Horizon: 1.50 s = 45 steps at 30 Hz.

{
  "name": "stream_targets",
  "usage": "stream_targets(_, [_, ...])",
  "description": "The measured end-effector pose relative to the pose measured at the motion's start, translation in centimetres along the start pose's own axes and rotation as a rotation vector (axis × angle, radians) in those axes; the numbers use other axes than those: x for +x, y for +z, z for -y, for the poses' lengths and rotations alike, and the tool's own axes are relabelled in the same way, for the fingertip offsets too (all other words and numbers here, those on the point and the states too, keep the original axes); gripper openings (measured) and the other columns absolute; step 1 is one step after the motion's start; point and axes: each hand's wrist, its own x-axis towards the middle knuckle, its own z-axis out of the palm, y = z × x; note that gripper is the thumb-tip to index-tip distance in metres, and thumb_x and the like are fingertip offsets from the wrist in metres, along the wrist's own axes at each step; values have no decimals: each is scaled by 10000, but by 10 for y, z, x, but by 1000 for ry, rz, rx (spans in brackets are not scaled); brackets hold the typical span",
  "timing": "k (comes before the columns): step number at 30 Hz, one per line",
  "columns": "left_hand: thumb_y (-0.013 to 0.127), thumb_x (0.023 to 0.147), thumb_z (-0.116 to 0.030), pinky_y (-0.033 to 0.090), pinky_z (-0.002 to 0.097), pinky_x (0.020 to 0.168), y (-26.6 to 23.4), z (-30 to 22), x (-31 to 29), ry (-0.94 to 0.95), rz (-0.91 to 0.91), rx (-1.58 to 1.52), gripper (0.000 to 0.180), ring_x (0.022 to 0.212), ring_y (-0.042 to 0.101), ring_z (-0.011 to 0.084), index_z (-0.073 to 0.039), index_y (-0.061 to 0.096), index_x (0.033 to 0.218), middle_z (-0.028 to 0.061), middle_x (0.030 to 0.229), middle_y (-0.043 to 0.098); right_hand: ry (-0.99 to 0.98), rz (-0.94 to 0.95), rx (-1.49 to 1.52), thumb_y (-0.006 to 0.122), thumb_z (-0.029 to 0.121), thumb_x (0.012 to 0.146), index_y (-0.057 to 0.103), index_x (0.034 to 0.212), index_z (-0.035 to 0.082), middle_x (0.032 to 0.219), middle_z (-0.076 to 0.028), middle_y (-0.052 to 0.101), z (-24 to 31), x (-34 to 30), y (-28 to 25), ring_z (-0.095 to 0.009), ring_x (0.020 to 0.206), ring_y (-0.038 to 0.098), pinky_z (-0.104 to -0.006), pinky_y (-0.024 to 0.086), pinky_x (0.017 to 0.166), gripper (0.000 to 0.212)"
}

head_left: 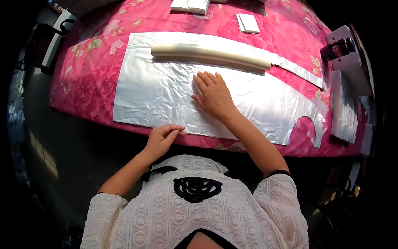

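Observation:
A thin white plastic apron (153, 91) lies spread and creased over the table, with a curved cut-out and narrow straps at its right end. My right hand (213, 93) rests on its middle, palm down with the fingers stretched out. At the apron's near edge, my left hand (161, 140) is closed, thumb and forefinger pinching that edge. Just beyond my right fingertips, a long cream-coloured tube (207, 54) lies across the far part of the apron, slanting slightly toward me at its right end.
Pink rose-patterned cloth (87, 83) covers the table. A small folded white packet (248, 23) and a white folded stack (190, 5) lie at the far side. Along the right edge are a dark jar (335, 50), a white box (346, 68) and a pile of folded white sheets (344, 110).

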Motion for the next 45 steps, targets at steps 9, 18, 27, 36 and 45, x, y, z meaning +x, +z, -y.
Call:
stream_targets(9, [515,930,-227,509,283,725,3,31,-45,-495,-292,-577,278,892,621,173,9,569,1067,89,996,630,162,258,437,489,408,872,314,1384,31,1482,-223,127,132,-37,43,-395,1380,33,-547,0,1080,659])
stream_targets(18, [664,777,-37,503,229,644,-8,-23,-31,-67,-156,407,196,715,636,102,0,661,969,95,838,683,-217,225,398,633,174,775,577,758,78,1285,-107,485,48,-50,-3,-301,1329,289,-573,140,1073,113])
stream_targets(27, [618,809,-13,522,249,730,-4,-18,-29,20,-148,242,223,844,654,148,8,631,1030,118,949,671,619,-522,752,636,201,822,660,903,-2,827,-91,676,-176,61,-50,-150,723,622,-270,462,679,219])
stream_targets(36, [630,808,-49,517,260,716,-2,-30,-26,50,-90,390,218,807,660,167,2,636,1020,118,929,675,762,-333,-123,644,372,772,618,1099,29,1056,-172,628,-228,90,-60,-337,1054,541,-417,390,873,474])
stream_targets(45, [632,789,-67,503,329,782,6,-48,25,301,22,583,297,916,630,243,-14,602,1079,145,1033,635,317,9,87,708,200,746,572,1139,41,885,-133,598,-84,-46,-70,-295,810,567,-378,467,719,445])
